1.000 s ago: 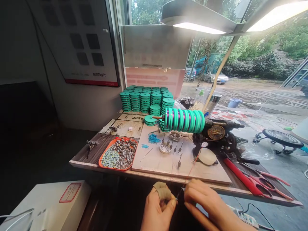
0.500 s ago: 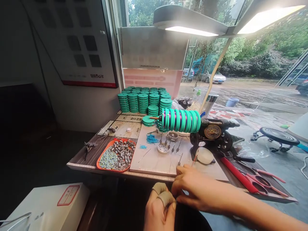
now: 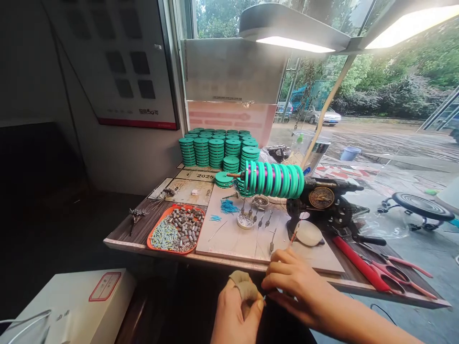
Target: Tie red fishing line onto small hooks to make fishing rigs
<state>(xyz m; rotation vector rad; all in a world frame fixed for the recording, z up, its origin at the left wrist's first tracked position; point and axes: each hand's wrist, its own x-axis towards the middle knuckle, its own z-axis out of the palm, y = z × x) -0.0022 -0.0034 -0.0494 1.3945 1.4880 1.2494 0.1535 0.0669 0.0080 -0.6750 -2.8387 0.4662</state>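
Left hand (image 3: 236,309) pinching pale bit (image 3: 264,298); right hand (image 3: 294,283) curled, hold unclear. A forward sweep could knock the weight (image 3: 271,246) just beyond.

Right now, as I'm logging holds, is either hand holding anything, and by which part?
The left hand has a small thing in its grip; only a bluish tip shows, the held part hidden. Whether the right hand holds anything cannot be told.

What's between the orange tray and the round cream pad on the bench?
Head view: blue pieces, a thin rod, a white dish and dark metal pieces, on the pale board.
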